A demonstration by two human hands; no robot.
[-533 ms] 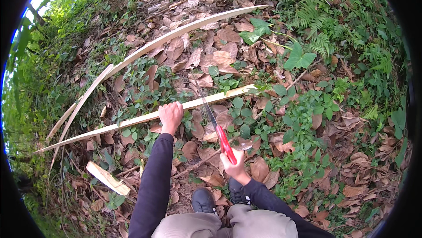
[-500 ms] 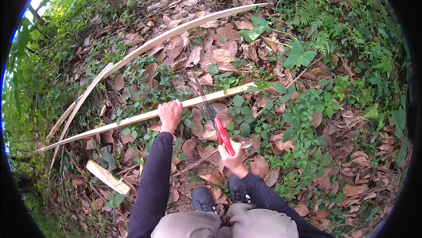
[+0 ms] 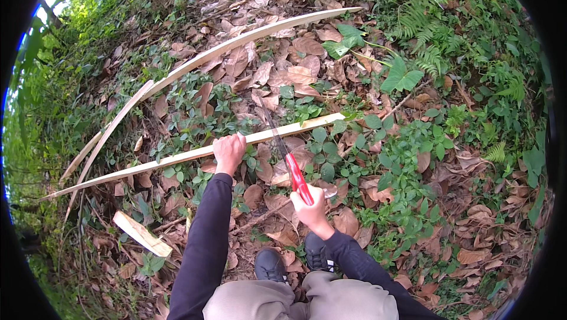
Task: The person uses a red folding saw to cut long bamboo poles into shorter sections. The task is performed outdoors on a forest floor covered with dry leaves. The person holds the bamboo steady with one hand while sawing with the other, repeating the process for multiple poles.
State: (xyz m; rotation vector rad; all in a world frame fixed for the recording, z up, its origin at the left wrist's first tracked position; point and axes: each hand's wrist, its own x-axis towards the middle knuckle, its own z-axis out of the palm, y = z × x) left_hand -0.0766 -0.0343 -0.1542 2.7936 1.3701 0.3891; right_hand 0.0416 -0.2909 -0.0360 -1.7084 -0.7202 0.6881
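Shoes [image 3: 271, 265] on my feet stand this side of the plank [image 3: 177, 159]. My right hand [image 3: 310, 204] is wrapped around the saw [image 3: 294, 169], blade across the plank; my left hand [image 3: 229, 152] is clamped on the plank. Beyond the plank lies a strip [image 3: 236, 42].

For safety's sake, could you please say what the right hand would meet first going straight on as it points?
The right hand, holding the red-handled saw, would probably meet the wooden strip the left hand holds, though depth is unclear.
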